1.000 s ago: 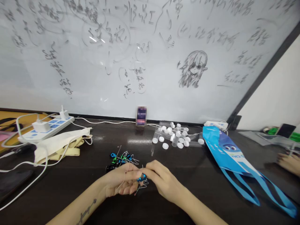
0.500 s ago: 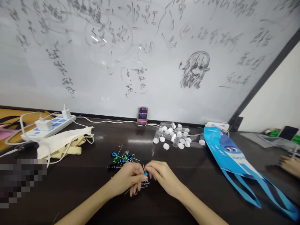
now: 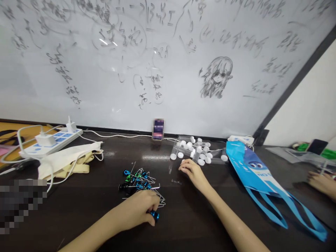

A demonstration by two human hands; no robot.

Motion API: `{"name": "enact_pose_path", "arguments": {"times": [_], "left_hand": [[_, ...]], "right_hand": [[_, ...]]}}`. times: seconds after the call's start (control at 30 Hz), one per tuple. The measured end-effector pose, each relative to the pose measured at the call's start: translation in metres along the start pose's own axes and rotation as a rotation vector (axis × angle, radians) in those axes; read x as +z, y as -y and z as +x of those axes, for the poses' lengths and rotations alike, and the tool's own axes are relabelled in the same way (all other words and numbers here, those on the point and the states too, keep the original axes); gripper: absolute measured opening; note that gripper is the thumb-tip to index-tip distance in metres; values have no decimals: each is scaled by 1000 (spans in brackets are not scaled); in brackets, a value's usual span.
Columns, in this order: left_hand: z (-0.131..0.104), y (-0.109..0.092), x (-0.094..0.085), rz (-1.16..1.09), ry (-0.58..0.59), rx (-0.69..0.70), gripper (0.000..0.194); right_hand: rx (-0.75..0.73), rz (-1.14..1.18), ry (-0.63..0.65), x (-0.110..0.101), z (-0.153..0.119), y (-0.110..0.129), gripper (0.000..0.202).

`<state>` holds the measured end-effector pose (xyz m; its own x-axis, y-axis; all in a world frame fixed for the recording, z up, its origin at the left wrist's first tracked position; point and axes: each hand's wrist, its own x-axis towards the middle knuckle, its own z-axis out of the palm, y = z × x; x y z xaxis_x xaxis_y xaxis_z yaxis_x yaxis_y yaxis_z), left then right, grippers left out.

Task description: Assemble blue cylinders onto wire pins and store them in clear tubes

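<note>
My left hand [image 3: 141,206] is closed on a small shiny blue cylinder-like piece [image 3: 155,215], which sticks out between thumb and fingers low over the table. Just beyond that hand lies a tangled pile of similar blue, green and black pieces [image 3: 139,185] with thin bent metal wires. My right hand [image 3: 193,171] has reached forward, and its curled fingertips come down on a white round cap [image 3: 183,161], mostly hidden by them. Close behind it lie several clear tubes [image 3: 173,152] and loose white caps [image 3: 201,162].
On the left are a power strip [image 3: 52,141] with cables and a cream cloth bag [image 3: 65,157]. A phone [image 3: 158,129] leans on the whiteboard [image 3: 105,80]. A blue bag [image 3: 252,171] lies at right; beyond it is another person's hand [image 3: 321,182].
My hands have parted. The right one has moved forward and right to the white cap; the left has drawn slightly nearer, keeping the blue piece.
</note>
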<state>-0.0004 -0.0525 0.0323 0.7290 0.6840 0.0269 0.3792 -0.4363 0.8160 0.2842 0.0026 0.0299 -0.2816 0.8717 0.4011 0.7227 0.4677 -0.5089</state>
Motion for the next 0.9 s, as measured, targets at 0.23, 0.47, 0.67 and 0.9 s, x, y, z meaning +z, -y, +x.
{"name": "enact_pose_path", "arguments": {"times": [0.23, 0.47, 0.67, 0.9], "left_hand": [[2, 5, -33, 362, -246, 92, 39], [10, 58, -91, 481, -636, -273, 28], [18, 60, -86, 364, -507, -316, 24], [6, 28, -93, 167, -789, -93, 20]], "right_hand": [[123, -182, 137, 6, -2, -11, 26], [208, -419, 137, 5, -6, 22, 27], [282, -479, 204, 12, -8, 39, 19], [333, -287, 145, -4, -9, 58, 18]]}}
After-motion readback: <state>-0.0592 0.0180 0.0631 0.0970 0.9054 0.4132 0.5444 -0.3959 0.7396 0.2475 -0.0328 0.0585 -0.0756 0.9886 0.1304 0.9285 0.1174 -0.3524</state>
